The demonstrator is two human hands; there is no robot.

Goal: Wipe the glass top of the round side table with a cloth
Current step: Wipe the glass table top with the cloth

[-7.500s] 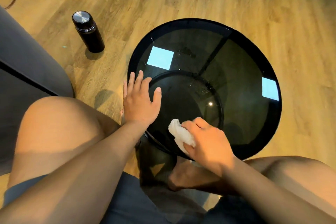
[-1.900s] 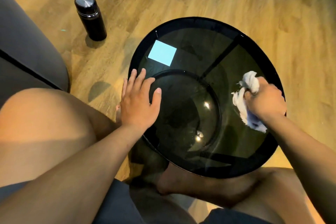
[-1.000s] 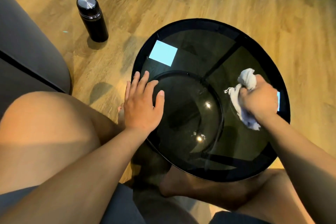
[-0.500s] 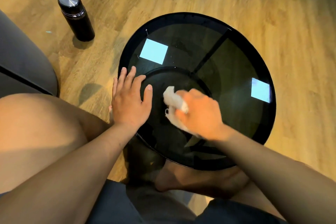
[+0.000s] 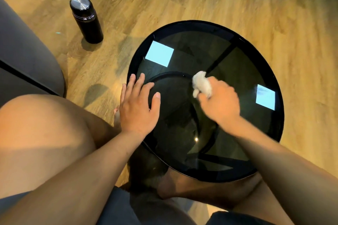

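Note:
The round side table [image 5: 237,71] has a dark smoked glass top in a black rim and stands on the wooden floor in front of me. My left hand [image 5: 138,107] lies flat on the glass at its left edge, fingers spread, holding nothing. My right hand [image 5: 219,102] is closed on a crumpled white cloth [image 5: 201,83] and presses it on the glass near the middle. The cloth sticks out past my fingers toward the far side. My right hand is blurred by motion.
A black flask with a steel lid [image 5: 86,19] stands on the floor at the far left of the table. A grey sofa [image 5: 23,60] fills the left edge. My bare knees and a foot [image 5: 201,188] sit against the table's near side.
My right hand swept the cloth from the right rim to the centre-left, then shifted slightly right and away from me. My left hand stayed flat at the left edge.

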